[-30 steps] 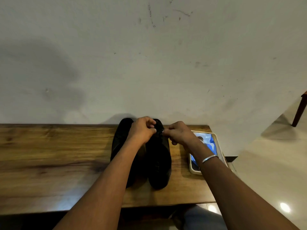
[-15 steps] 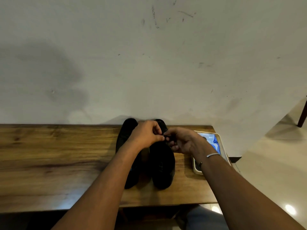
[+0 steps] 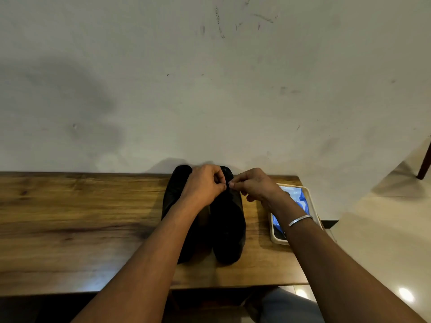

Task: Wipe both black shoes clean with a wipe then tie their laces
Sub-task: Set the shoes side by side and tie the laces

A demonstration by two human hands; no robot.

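Black thin lace (image 3: 228,183), barely visible, is pinched between curled fingertips of the left hand (image 3: 205,186) and right hand (image 3: 255,186), over the far half of the right black leather shoe (image 3: 229,229); the left black leather shoe (image 3: 174,194) lies alongside, under the left wrist, on the brown wooden table (image 3: 70,217)

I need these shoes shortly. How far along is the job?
Wiping looks finished: neither hand holds a wipe, and the blue packet sits in the tray. In hand: left hand and right hand pinch the lace over the right shoe. Still to do: finishing that knot; laces on the left shoe are hidden by the forearm, so unconfirmed.
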